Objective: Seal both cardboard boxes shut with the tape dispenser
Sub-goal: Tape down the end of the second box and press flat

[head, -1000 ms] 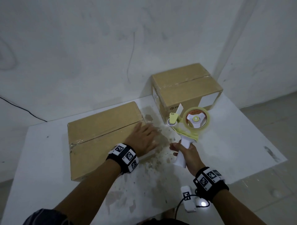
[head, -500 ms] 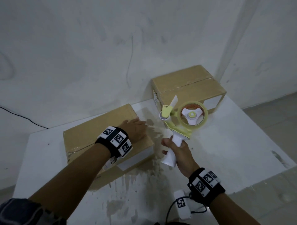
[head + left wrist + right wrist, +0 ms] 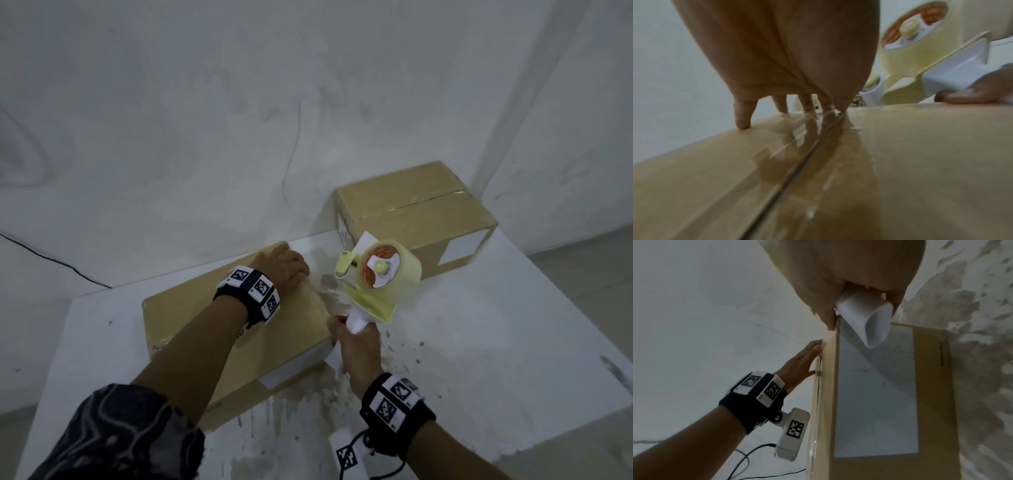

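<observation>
My left hand [image 3: 797, 53] rests on the near box [image 3: 920, 162], straight fingertips [image 3: 743, 123] touching its top. Glossy tape [image 3: 818, 159] covers the centre seam. Tape dispenser [image 3: 920, 53] sits upper right, just beyond the box edge.

Black wristbands [image 3: 249, 294] bearing white square-coded tags ring both wrists; a dark patterned sleeve [image 3: 120, 435] covers the left upper arm.

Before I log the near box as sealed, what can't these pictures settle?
- Near box seam: head view, the left hand and forearm cover most of it.
- Tape end: left wrist view, blurred, fingertips hide it.
- Far box seam: head view, too distant to tell tape.
</observation>
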The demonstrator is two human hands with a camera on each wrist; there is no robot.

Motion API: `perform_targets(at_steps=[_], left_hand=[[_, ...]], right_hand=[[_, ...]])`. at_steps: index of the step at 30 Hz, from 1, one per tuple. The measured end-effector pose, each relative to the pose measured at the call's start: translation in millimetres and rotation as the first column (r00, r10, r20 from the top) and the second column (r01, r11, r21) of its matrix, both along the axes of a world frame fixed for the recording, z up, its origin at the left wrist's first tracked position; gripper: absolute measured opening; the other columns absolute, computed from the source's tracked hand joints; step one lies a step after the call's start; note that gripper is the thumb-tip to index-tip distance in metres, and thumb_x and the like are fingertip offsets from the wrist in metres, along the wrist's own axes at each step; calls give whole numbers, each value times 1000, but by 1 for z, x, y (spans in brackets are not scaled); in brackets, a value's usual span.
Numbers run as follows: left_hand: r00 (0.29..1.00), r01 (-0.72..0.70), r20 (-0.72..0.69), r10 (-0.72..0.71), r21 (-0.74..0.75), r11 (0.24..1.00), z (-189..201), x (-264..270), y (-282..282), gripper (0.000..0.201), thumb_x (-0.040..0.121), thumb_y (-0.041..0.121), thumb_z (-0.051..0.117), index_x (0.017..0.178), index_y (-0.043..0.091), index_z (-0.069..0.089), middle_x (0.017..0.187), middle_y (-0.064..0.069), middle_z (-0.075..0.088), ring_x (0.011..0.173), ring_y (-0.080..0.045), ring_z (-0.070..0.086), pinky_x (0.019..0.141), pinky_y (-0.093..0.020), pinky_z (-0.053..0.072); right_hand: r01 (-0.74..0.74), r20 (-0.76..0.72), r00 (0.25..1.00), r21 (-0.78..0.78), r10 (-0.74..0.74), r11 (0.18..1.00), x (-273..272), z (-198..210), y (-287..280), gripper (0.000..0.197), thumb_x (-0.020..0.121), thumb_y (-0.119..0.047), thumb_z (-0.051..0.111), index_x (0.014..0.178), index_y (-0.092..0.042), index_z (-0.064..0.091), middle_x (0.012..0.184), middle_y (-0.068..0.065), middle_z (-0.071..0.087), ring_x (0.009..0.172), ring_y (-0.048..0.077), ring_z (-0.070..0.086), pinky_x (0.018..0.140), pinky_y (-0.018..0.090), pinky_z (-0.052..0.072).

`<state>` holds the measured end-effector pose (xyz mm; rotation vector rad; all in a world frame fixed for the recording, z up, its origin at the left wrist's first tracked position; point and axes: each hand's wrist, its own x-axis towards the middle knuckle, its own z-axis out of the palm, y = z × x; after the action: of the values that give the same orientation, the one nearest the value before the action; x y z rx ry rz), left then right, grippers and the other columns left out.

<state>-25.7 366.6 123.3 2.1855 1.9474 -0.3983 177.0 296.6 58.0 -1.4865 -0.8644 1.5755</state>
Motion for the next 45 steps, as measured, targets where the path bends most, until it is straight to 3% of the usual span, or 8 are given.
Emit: perform_targets(at_steps=[4,8,12,16,25,30,37,45], left_hand=[[973,-219,59,225,-102,971,-7,-37,11,36,100,32,39,136,30,42,152,5,26,144,-28,17,114,-51,22],[896,-371,226,384,-98,924,-22,-71,-2,29,98,32,43,119,52,40,111,15,46,114,-26,54,89,-33,41],[671,-641,359,649,-160,751,-22,-59,12,45,93,42,49,126,12,44,115,-9,55,96,-30,55,77,-31,38],[667,-636,366,649,-175,752,-15,-57,17,32,96,35,46,99,5,58,102,-13,61,98,-31,59,67,-29,38],[624,-761,241,743,-25,648,1,-69,-121,60,97,50,37,144,13,35,153,-9,30,140,-32,29,114,-50,24],[59,-963,443,894,-211,168,-20,-62,-229,115,78,66,60,152,12,-9,159,-16,2,136,-43,31,107,-52,33],[176,-925,527,831,-199,323,-18,-85,-213,115,79,54,69,153,8,-6,159,-15,12,142,-35,26,112,-46,29],[95,-868,614,783,-334,367,-23,-66,-212,70,94,50,49,149,17,19,147,-15,39,127,-35,46,99,-38,37]], right_hand=[[-6,38,999,14,6,1000,-1,-4,2,7,82,-15,78,85,-11,73,88,12,75,86,31,70,74,44,57],[-11,51,999,19,10,1000,-4,-5,0,14,83,-17,78,90,-8,72,89,13,73,84,29,69,75,41,56],[4,61,998,43,-6,999,-5,-6,-4,21,84,-20,78,100,-7,70,93,9,73,88,25,69,73,34,54],[19,86,996,39,-22,999,-5,-9,-5,35,83,-25,79,112,-11,65,104,7,71,95,25,67,87,43,56],[22,97,995,55,-27,998,-6,-9,-4,33,86,-23,77,109,-19,53,108,6,60,101,25,57,98,46,49],[1,107,994,49,-6,999,-8,-8,-3,34,87,-26,75,115,-15,57,114,8,66,101,28,61,94,46,51],[-130,215,972,169,92,977,6,-4,-5,45,93,-19,67,135,-18,51,122,1,59,109,26,58,98,47,49],[-80,247,968,143,43,986,37,-9,-22,41,88,-16,72,126,-13,58,115,7,63,106,28,59,94,42,48]])
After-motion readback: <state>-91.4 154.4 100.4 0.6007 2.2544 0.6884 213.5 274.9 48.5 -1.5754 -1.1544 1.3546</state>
